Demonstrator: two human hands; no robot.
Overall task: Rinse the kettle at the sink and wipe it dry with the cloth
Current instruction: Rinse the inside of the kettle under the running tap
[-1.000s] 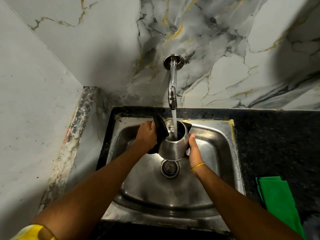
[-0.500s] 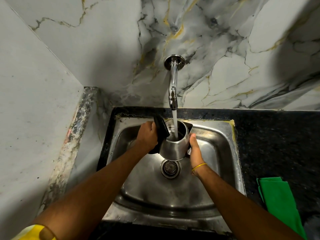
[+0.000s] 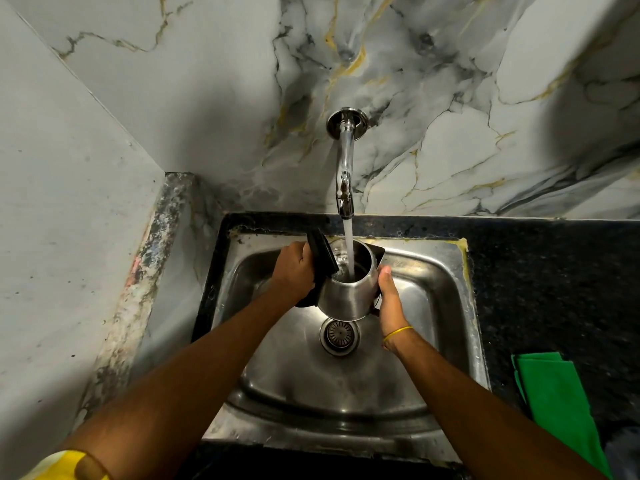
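A: From the head camera, where is the kettle (image 3: 346, 292)?

B: Held upright over the sink (image 3: 446, 306), directly under the tap (image 3: 345, 174), with the stream of water (image 3: 348, 247) falling into its open mouth. The drain (image 3: 339, 336) sits just below it.

A: And the hands?

B: The left hand (image 3: 294, 271) is curled tight around the black handle (image 3: 322, 258); the kettle lies to its right. The right hand (image 3: 389, 296) lies flat, fingers together, pressed against the far side of the steel body, steadying it rather than gripping it.

A: What does the next move turn on?

B: I judge it is tipping the water out. The kettle's long axis stands vertical, and the left hand holds the handle. The cloth (image 3: 561, 410) lies on the counter (image 3: 554, 289), well apart to the right of the right hand, which is nearer to it.
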